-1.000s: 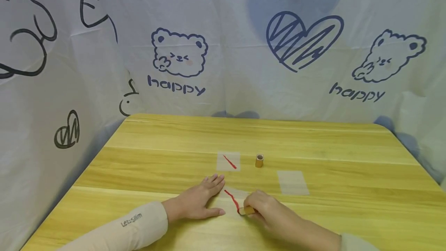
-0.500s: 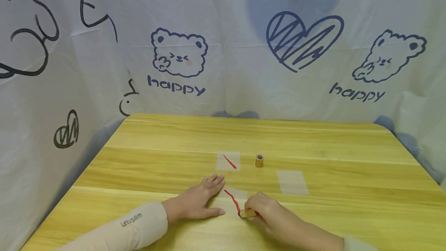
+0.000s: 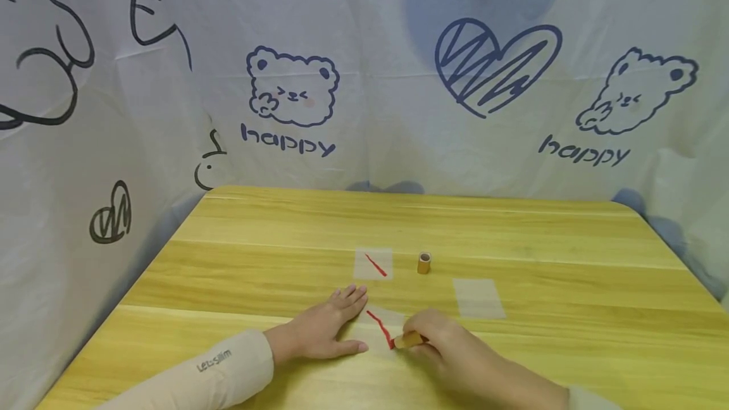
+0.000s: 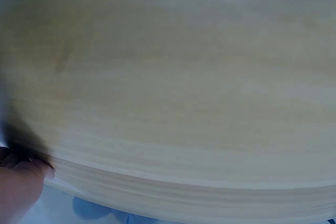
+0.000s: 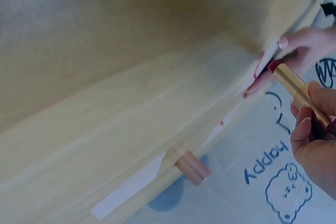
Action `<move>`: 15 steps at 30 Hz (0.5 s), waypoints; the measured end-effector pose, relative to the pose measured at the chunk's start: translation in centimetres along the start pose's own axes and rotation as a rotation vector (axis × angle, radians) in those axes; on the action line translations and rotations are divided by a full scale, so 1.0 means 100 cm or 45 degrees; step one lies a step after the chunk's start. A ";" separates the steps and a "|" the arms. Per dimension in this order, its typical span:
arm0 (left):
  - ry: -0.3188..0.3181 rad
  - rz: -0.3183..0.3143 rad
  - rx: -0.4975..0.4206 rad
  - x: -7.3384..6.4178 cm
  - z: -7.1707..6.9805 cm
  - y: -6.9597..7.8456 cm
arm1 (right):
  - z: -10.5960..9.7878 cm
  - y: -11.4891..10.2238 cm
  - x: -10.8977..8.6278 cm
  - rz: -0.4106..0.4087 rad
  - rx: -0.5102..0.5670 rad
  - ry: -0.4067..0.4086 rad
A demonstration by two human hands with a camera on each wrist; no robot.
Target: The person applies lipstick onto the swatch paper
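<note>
- The lipstick point(image 3: 409, 339) – gold tube, red tip – is in the right hand point(image 3: 455, 343), pinched between thumb and curled fingers and held at a low slant.
- Its tip is at the lower end of a red line point(image 3: 380, 324) on the near paper square point(image 3: 394, 315); whether the tip presses on the sheet, I cannot tell.
- The left hand point(image 3: 321, 331) lies palm down at the left edge of that square, fingers extended and thumb spread away from them.
- Beyond the near square lies the far paper square point(image 3: 362, 266), bearing a slanting red stroke point(image 3: 376, 264).
- Just right of the far square stands the cap point(image 3: 424, 264), upright with its hollow end up.
- Farther right, near the right hand but apart from it, is a plain paper square point(image 3: 479, 299).
- All of this is on a yellow wood-grained counter point(image 3: 256, 226).
- Behind the counter hangs a pale cloth point(image 3: 376, 11) – printed with bears, hearts and the word "happy".
- A light sleeve point(image 3: 228, 369) with small lettering covers the left forearm.
</note>
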State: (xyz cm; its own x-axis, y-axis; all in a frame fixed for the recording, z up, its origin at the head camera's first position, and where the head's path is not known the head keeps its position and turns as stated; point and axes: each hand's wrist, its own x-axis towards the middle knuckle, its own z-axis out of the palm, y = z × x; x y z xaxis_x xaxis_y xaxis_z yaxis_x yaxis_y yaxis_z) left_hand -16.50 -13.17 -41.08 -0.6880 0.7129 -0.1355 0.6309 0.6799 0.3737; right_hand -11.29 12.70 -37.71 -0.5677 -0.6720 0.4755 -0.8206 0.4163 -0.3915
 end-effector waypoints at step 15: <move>0.001 -0.036 -0.042 0.000 0.001 -0.002 | -0.018 0.011 0.003 0.060 -0.067 0.180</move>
State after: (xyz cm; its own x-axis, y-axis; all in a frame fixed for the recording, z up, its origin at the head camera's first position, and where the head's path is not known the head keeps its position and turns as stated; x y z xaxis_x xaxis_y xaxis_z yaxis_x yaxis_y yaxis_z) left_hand -16.59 -13.32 -41.24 -0.7057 0.6933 -0.1459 0.5989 0.6938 0.4001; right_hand -12.46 14.04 -36.59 -0.6065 -0.5595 0.5650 -0.7928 0.4797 -0.3760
